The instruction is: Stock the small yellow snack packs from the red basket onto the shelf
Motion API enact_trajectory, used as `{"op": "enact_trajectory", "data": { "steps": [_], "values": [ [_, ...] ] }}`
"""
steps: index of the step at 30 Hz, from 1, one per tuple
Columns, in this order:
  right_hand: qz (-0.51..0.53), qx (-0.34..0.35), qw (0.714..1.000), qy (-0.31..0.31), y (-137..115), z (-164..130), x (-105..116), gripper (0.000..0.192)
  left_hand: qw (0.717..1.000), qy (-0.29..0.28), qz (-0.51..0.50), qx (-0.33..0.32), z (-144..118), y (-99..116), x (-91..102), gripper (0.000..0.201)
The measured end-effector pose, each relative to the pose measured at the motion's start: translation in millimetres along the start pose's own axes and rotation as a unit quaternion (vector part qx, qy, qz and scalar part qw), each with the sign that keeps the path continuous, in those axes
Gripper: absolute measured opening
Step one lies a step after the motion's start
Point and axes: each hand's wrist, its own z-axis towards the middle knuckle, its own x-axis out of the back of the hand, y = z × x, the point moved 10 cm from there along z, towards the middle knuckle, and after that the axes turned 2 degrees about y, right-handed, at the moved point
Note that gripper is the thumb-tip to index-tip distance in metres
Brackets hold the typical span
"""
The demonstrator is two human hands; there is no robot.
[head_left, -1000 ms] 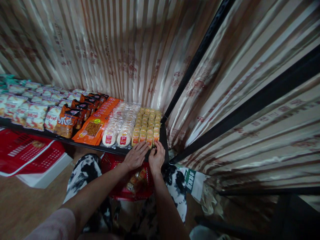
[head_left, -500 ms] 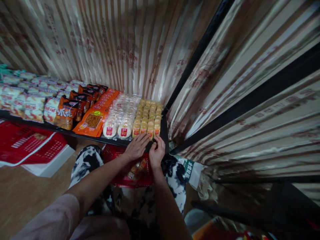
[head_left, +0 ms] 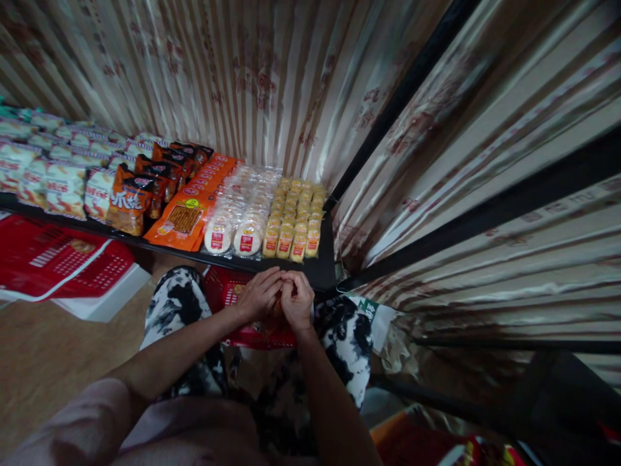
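Honestly, I had both hands low at centre frame over the red basket (head_left: 228, 294), left hand (head_left: 259, 296) and right hand (head_left: 297, 302) curled together, couldn't tell around what. The yellow snack packs (head_left: 294, 217) sat just above on the black shelf (head_left: 324, 272). I reckoned it was a restocking grab; next needed a clean lift.

Both hands (head_left: 276, 299) meet over the red basket (head_left: 228, 291).
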Motion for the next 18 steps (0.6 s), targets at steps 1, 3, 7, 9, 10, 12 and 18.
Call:
{"op": "enact_trajectory", "data": {
  "steps": [1,3,7,9,10,12,18],
  "values": [
    [0.002,0.007,0.999,-0.031,-2.2,-4.7,-8.7,0.023,1.000,-0.014,-0.017,0.014,-12.0,-1.4,-3.2,0.036],
    [0.004,0.013,0.994,-0.108,-2.3,-16.1,-30.5,0.024,0.994,-0.063,-0.069,0.049,-32.6,-5.1,-15.3,0.038],
    [-0.048,-0.048,0.974,-0.218,23.1,-37.9,-66.0,0.028,0.966,-0.143,-0.143,0.162,-55.1,-23.1,-45.6,0.039],
    [-0.079,-0.091,0.960,-0.253,41.0,-47.0,-76.9,0.029,0.953,-0.170,-0.158,0.194,-59.8,-29.0,-61.3,0.040],
    [-0.099,-0.106,0.951,-0.274,49.1,-51.9,-82.0,0.028,0.946,-0.183,-0.162,0.211,-62.8,-32.4,-69.2,0.039],
    [-0.147,-0.130,0.927,-0.320,65.0,-63.2,-91.2,0.026,0.930,-0.217,-0.166,0.246,-71.3,-38.5,-86.2,0.037],
    [-0.244,-0.239,0.848,-0.406,122.4,-99.6,-102.6,0.027,0.879,-0.300,-0.202,0.310,-93.3,-53.7,-123.2,0.035]
  ]
}}
